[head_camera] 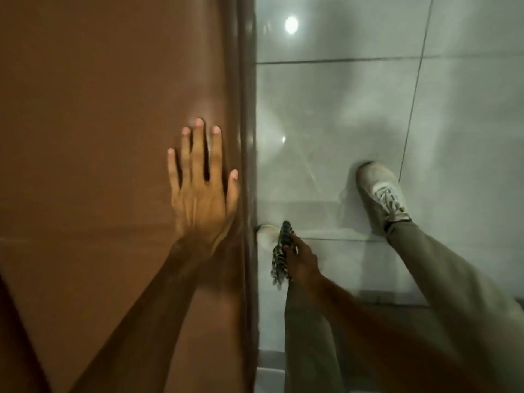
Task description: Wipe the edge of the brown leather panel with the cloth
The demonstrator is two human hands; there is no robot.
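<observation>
The brown leather panel (pixel 99 137) fills the left half of the view. Its rounded, darker edge (pixel 246 137) runs top to bottom near the middle. My left hand (pixel 202 188) lies flat on the panel with fingers spread, its thumb close to the edge. My right hand (pixel 302 260) hangs lower, just to the right of the edge, and grips a dark-and-white patterned cloth (pixel 280 255). The cloth dangles from the fingers and stays apart from the panel's edge.
Glossy grey floor tiles (pixel 354 109) lie to the right of the panel, with a ceiling light reflected in them. My legs in olive trousers and two pale shoes (pixel 381 194) stand on the tiles; one shoe toe (pixel 266 236) sits close to the panel's edge.
</observation>
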